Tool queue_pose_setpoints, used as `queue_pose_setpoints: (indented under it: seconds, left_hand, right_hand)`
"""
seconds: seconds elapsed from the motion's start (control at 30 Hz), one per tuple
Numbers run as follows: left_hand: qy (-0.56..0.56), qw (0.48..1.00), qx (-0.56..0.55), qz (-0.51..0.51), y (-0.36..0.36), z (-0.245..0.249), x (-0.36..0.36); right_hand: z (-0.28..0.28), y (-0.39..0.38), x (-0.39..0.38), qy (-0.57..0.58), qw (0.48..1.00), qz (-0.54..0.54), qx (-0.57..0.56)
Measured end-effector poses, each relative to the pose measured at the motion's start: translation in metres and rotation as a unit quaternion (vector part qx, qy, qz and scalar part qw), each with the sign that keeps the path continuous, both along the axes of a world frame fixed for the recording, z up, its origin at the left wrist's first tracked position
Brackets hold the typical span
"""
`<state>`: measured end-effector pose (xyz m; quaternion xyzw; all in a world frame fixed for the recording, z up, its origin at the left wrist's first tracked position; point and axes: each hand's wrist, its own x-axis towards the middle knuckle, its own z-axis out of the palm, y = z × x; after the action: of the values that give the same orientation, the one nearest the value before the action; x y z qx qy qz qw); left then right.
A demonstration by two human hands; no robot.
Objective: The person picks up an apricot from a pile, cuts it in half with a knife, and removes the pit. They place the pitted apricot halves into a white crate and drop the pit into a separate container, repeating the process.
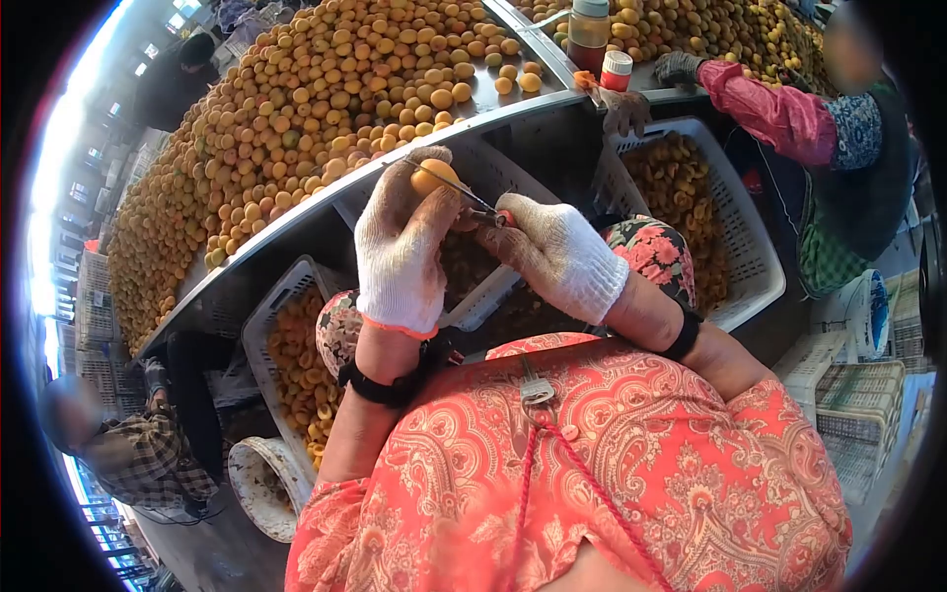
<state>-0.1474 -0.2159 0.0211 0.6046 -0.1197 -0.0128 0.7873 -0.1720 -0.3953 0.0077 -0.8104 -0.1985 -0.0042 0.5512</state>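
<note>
Apricot (431, 178) – held up near centre, gripped in gloved left hand (400, 252); gloved right hand (554, 252) closed on small knife (464, 195), blade touching fruit; white crates (745, 247) below w/ fruit; heaped table (296, 109) far left – co-worker's sleeve (774, 113) far right.

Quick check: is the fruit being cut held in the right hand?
No. The left hand grips the orange fruit, while the right hand holds the knife against it.
</note>
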Motion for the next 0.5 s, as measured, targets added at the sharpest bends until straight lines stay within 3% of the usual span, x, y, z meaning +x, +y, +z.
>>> queue_pose_setpoints:
  seconds: [0.2, 0.5]
  left_hand:
    - [-0.01, 0.999, 0.019, 0.041, -0.006, 0.002, 0.0]
    - [0.004, 0.998, -0.034, 0.044, -0.012, 0.0, 0.001]
  right_hand:
    - [-0.005, 0.005, 0.001, -0.015, 0.998, -0.036, -0.043]
    - [-0.01, 0.006, 0.001, -0.001, 0.999, -0.042, -0.012]
